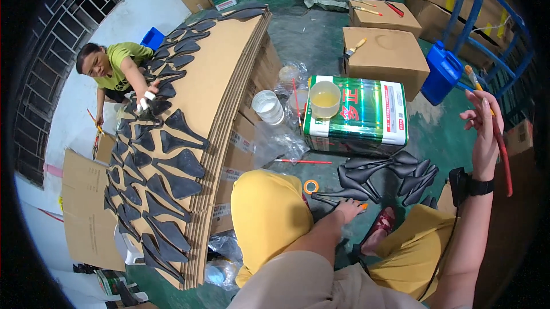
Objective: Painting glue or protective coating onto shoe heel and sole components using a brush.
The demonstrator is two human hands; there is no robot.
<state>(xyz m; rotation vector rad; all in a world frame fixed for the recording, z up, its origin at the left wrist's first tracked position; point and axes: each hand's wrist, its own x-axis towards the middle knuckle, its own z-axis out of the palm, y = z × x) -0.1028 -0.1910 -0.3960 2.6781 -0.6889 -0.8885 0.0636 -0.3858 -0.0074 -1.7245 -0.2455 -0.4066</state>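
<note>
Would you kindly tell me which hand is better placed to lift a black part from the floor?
Probably the left hand: it is low, close beside the black parts, whereas the right hand is raised and holds a red-handled brush.

Workshop (brushes (505,160), cartons (385,65), green tin (355,128))

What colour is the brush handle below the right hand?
Red: the brush handle shows best in the head view.
</note>
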